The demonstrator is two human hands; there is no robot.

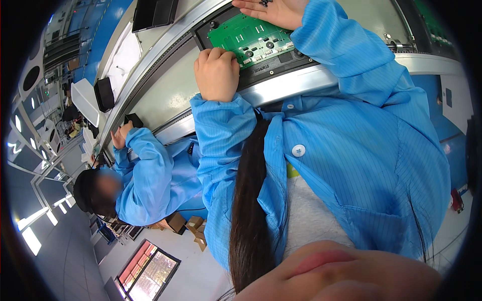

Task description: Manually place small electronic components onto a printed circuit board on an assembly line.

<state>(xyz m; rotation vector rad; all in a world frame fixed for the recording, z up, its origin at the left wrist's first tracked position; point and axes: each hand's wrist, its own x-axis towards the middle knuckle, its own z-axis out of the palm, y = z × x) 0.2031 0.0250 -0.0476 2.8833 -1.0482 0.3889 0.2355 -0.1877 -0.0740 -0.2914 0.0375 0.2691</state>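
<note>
A green circuit board (249, 42) with white and round black components lies in a black carrier (286, 59) on the line in front of me. My left hand (217, 74) is at the board's near left corner, its fingers curled down and closed. What its fingertips hold, if anything, is hidden under them. My right hand (278, 13) is held palm up over the far right part of the board, fingers stretched out. Several small black parts (265, 2) rest on that palm, partly cut off by the picture's upper edge.
Metal rails (296, 83) border the line on my side. A black tray (154, 14) stands beyond the far rail. To my left, a co-worker in a blue coat (150, 175) has their hands (120, 134) at the line beside a black block. Another green board (436, 27) is at the far right.
</note>
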